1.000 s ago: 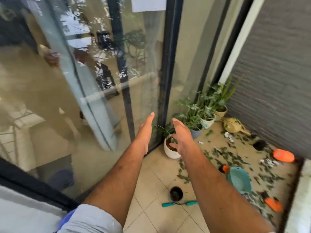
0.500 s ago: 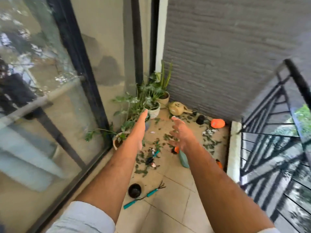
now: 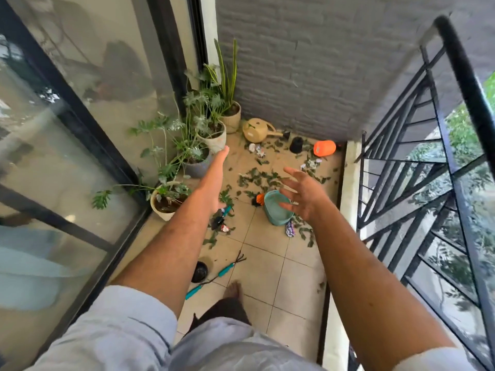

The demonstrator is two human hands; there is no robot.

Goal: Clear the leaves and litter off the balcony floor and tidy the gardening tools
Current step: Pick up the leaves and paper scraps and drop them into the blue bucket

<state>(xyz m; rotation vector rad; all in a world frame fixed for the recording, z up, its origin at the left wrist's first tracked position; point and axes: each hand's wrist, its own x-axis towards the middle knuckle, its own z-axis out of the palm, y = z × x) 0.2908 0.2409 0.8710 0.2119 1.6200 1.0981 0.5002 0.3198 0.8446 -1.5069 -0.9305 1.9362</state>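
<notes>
Green leaves (image 3: 257,178) and scraps of crumpled litter (image 3: 257,150) lie scattered over the tiled balcony floor (image 3: 267,266). Two teal-handled hand tools lie near my foot: a small rake (image 3: 231,264) and a second tool (image 3: 195,290). Another teal-handled tool (image 3: 223,213) lies among the leaves. A teal basket (image 3: 276,210) sits tipped on the floor. My left hand (image 3: 216,180) reaches forward, fingers straight, holding nothing. My right hand (image 3: 304,194) hovers over the basket with fingers spread, empty.
Several potted plants (image 3: 187,145) line the glass door (image 3: 67,145) on the left. A beige watering can (image 3: 255,129), black pots (image 3: 296,145) (image 3: 199,271) and an orange pot (image 3: 324,148) lie on the floor. A black railing (image 3: 428,145) borders the right.
The view swung right and down from the glass door to the balcony floor. Both arms stay stretched forward with open hands; my foot has come into view.
</notes>
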